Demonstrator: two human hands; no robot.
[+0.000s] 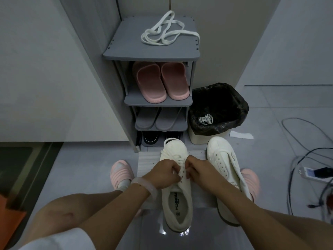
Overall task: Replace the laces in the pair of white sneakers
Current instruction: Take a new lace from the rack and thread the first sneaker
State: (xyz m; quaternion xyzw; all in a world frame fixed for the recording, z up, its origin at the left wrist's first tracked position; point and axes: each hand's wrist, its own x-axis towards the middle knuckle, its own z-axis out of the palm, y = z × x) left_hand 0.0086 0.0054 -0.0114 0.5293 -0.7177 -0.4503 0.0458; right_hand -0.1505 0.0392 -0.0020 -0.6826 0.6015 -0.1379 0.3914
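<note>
Two white sneakers stand on a pale mat on the floor. The left sneaker [177, 199] has a white lace [171, 150] partly threaded, with loose loops lying over its toe. My left hand [164, 173] and my right hand [195, 167] pinch that lace over the eyelets, fingers closed on it. The right sneaker [223, 163] stands beside it with bare eyelets and no lace. A loose white lace [167, 33] lies coiled on top of the grey shoe rack [126, 49]. Another lace [205, 120] lies in the bin.
The rack holds pink slippers [160, 83], grey slippers [158, 120] and dark shoes at the bottom. A bin with a black liner [219, 109] stands right of it. Cables and a power strip [313, 174] lie on the floor at right. My feet wear pink sandals [121, 172].
</note>
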